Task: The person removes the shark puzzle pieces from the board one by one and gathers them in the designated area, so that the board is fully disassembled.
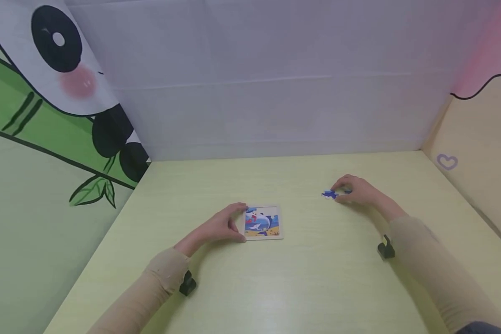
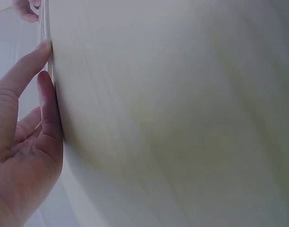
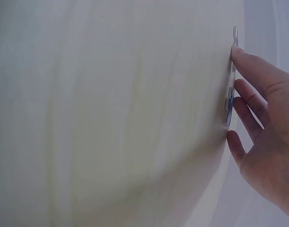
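A small square jigsaw puzzle board (image 1: 262, 223) with a pale frame and a sea picture lies flat on the table; part of its upper area is plain white. My left hand (image 1: 224, 226) holds the board's left side, forefinger at the top corner and thumb at the bottom corner. Seen edge-on in the left wrist view, the frame is thin beside the fingertips. Farther right, my right hand (image 1: 356, 190) pinches at blue puzzle pieces (image 1: 329, 194) with thumb and forefinger. Another blue bit (image 1: 348, 191) shows under its fingers. In the right wrist view, thin pieces (image 3: 229, 108) lie along the fingertips.
The pale wooden table (image 1: 250, 283) reaches back to a white cloth-like wall (image 1: 250, 93). A painted panel (image 1: 29, 208) borders it on the left, and a beige panel (image 1: 480, 162) with a heart on the right. Black clips (image 1: 187, 283) sit at both wrists.
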### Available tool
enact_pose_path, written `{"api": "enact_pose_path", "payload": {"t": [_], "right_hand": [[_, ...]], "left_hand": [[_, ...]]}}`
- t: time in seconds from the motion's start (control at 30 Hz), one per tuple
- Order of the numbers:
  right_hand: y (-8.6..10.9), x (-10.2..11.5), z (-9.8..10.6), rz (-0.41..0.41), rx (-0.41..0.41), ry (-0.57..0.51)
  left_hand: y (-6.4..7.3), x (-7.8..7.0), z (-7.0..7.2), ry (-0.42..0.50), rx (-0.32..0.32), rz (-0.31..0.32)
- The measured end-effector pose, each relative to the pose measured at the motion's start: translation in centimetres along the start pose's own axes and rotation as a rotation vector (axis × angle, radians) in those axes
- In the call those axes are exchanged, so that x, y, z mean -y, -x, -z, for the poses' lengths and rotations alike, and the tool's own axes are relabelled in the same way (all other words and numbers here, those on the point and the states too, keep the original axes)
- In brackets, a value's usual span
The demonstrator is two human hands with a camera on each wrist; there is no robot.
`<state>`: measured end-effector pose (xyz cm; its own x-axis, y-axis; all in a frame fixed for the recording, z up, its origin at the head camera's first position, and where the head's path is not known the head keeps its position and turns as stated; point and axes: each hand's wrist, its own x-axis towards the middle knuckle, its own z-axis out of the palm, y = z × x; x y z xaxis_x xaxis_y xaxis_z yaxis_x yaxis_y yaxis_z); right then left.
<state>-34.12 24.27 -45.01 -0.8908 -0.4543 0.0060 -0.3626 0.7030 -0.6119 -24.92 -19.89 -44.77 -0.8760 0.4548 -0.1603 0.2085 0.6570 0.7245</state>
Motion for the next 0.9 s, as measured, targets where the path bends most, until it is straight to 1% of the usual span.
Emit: {"api": "enact_pose_path", "payload": {"t": [0.33,0.53,0.63,0.77,0.9], "right_hand": [[-0.1,-0.3,-0.3,0.01,-0.009,-0.004],[-0.1,0.2,0.0,0.005,-0.01,-0.007],[-0.3,0.6,0.0,-0.002,-0.027,0.006],[-1.0,1.7,-0.6,-0.011,-0.063,0.0],[-2.3,3.1,-1.4,0.017,-0.087,-0.018]], "left_hand": [[-0.2,0.4,0.0,0.002,-0.001,-0.001],[-0.3,0.4,0.1,-0.002,-0.001,0.014],[-0.2,0.3,0.0,-0.003,-0.005,0.019],[-0.2,0.4,0.0,0.006,-0.007,0.02],[-0.1,0.5,-0.1,0.015,-0.006,0.017]]}}
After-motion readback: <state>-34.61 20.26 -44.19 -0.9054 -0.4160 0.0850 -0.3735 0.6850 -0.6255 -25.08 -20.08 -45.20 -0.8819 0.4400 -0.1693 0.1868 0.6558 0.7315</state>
